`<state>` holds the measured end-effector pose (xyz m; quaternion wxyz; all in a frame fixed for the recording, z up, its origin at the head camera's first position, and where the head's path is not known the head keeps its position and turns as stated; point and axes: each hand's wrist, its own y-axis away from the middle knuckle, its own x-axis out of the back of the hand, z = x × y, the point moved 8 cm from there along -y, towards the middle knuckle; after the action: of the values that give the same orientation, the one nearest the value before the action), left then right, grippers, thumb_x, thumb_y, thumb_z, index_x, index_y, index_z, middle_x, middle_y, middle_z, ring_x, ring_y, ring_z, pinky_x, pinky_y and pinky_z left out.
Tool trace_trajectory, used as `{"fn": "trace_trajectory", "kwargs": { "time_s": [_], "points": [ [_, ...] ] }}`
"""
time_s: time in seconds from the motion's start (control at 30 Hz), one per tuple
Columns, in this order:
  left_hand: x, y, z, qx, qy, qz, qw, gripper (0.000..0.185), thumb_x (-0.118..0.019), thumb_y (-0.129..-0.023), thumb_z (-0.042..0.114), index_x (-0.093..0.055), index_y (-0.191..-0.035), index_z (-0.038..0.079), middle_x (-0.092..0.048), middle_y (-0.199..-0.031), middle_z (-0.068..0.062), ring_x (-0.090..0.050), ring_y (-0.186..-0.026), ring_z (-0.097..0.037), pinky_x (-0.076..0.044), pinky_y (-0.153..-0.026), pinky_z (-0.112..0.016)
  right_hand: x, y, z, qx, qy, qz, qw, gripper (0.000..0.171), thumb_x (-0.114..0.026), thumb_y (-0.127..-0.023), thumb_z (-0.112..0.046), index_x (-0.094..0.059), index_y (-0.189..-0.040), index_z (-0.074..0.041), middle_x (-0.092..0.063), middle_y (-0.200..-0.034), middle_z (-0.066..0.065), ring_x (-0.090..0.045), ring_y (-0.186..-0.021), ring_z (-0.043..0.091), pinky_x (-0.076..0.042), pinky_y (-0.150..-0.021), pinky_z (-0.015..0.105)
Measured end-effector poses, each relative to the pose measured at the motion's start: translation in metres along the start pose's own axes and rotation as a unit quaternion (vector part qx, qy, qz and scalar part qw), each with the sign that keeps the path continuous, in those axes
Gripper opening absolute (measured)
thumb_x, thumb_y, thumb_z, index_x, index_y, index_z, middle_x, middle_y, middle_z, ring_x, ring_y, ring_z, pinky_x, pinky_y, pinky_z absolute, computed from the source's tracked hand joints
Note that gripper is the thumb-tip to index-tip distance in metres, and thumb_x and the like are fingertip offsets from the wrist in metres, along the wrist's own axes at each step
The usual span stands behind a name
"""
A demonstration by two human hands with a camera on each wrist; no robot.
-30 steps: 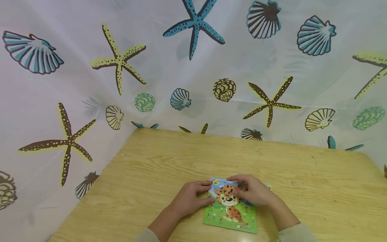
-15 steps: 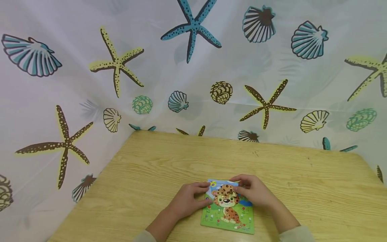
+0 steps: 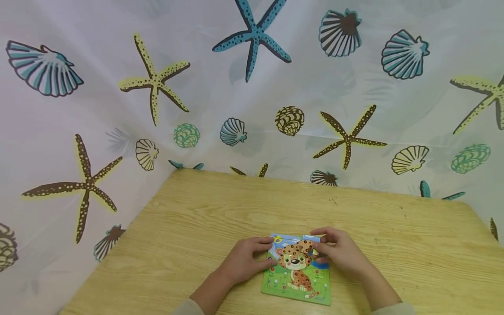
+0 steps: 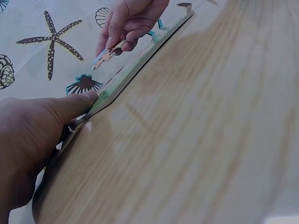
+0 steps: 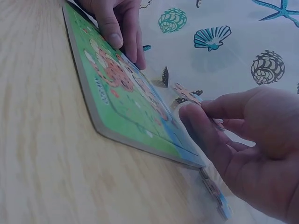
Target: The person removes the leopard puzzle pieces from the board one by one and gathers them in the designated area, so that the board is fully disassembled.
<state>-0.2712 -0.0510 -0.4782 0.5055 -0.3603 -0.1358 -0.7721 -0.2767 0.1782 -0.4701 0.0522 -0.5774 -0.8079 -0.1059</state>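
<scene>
A square jigsaw puzzle board [image 3: 275, 284] with a leopard cub picture lies on the table in front of me. My left hand [image 3: 249, 258] rests at its left side, straight thumb and forefinger touching the edge; in the left wrist view the thumb [image 4: 79, 103] lies on the board's rim. Between the thumb and fingers of my right hand [image 3: 341, 251] is a puzzle piece [image 3: 307, 245] with a spotted ear and blue sky. It is raised and tilted over the board's upper right corner, clear of the surface in the left wrist view.
More loose puzzle pieces [image 5: 216, 193] lie on the table beside the board's right edge, hidden behind my right hand in the head view. The wooden table [image 3: 204, 210] meets a white curtain [image 3: 204, 87] printed with starfish and shells at the back and left.
My right hand has lifted the spotted puzzle piece from the picture's top right and drawn it slightly right, turning it so its face shows. The left hand stays at the board's left edge.
</scene>
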Motion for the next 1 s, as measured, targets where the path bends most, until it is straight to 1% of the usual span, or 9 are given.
{"fn": "trace_trajectory", "kwargs": {
  "time_s": [0.1, 0.2, 0.33, 0.53, 0.77, 1.0],
  "points": [
    [0.001, 0.000, 0.001, 0.000, 0.001, 0.001, 1.0000, 0.053, -0.078, -0.086, 0.039, -0.068, -0.127, 0.005, -0.063, -0.139, -0.004, -0.057, -0.131, -0.029, -0.045, -0.113, -0.047, 0.003, 0.001, 0.003, -0.009, -0.027, 0.004, 1.000, 0.040, -0.062, -0.096, -0.003, -0.049, -0.133, 0.009, -0.054, -0.097, 0.010, -0.070, -0.082, 0.020, -0.064, -0.075, 0.030],
    [0.002, 0.001, 0.002, 0.001, 0.002, 0.002, 1.0000, 0.053, -0.078, -0.086, 0.038, -0.068, -0.126, 0.005, -0.063, -0.139, -0.005, -0.057, -0.131, -0.030, -0.045, -0.113, -0.048, 0.005, 0.001, 0.004, -0.016, -0.041, 0.005, 0.999, 0.039, -0.064, -0.096, -0.003, -0.050, -0.130, 0.010, -0.053, -0.097, 0.009, -0.068, -0.084, 0.018, -0.064, -0.078, 0.031],
    [0.003, 0.002, 0.003, -0.002, -0.001, 0.003, 1.0000, 0.053, -0.078, -0.086, 0.038, -0.068, -0.126, 0.005, -0.063, -0.139, -0.005, -0.057, -0.131, -0.029, -0.045, -0.113, -0.048, 0.010, 0.002, 0.004, -0.011, -0.036, 0.011, 0.999, 0.038, -0.064, -0.095, -0.002, -0.052, -0.129, 0.010, -0.054, -0.097, 0.010, -0.066, -0.085, 0.018, -0.064, -0.080, 0.031],
    [0.002, 0.000, 0.003, -0.001, 0.001, -0.001, 1.0000, 0.054, -0.078, -0.086, 0.039, -0.068, -0.127, 0.005, -0.062, -0.139, -0.004, -0.057, -0.132, -0.030, -0.044, -0.113, -0.048, 0.021, 0.005, 0.004, -0.018, -0.030, 0.026, 0.999, 0.038, -0.065, -0.095, -0.005, -0.055, -0.129, 0.009, -0.055, -0.099, 0.010, -0.067, -0.085, 0.017, -0.063, -0.080, 0.031],
    [-0.001, -0.003, 0.000, -0.001, -0.001, 0.002, 1.0000, 0.055, -0.077, -0.087, 0.041, -0.067, -0.128, 0.006, -0.063, -0.138, -0.003, -0.057, -0.131, -0.030, -0.046, -0.112, -0.048, 0.032, 0.006, 0.003, -0.021, -0.021, 0.024, 0.999, 0.039, -0.065, -0.096, -0.005, -0.054, -0.131, 0.009, -0.059, -0.101, 0.012, -0.068, -0.084, 0.017, -0.063, -0.080, 0.030],
    [-0.002, -0.002, 0.000, -0.002, -0.002, 0.001, 1.0000, 0.055, -0.077, -0.087, 0.041, -0.068, -0.127, 0.005, -0.063, -0.139, -0.004, -0.057, -0.131, -0.030, -0.046, -0.112, -0.048, 0.045, 0.009, 0.004, -0.038, -0.008, 0.040, 0.998, 0.040, -0.065, -0.098, -0.012, -0.055, -0.132, 0.006, -0.062, -0.104, 0.014, -0.070, -0.085, 0.019, -0.064, -0.078, 0.031]
  ]
}}
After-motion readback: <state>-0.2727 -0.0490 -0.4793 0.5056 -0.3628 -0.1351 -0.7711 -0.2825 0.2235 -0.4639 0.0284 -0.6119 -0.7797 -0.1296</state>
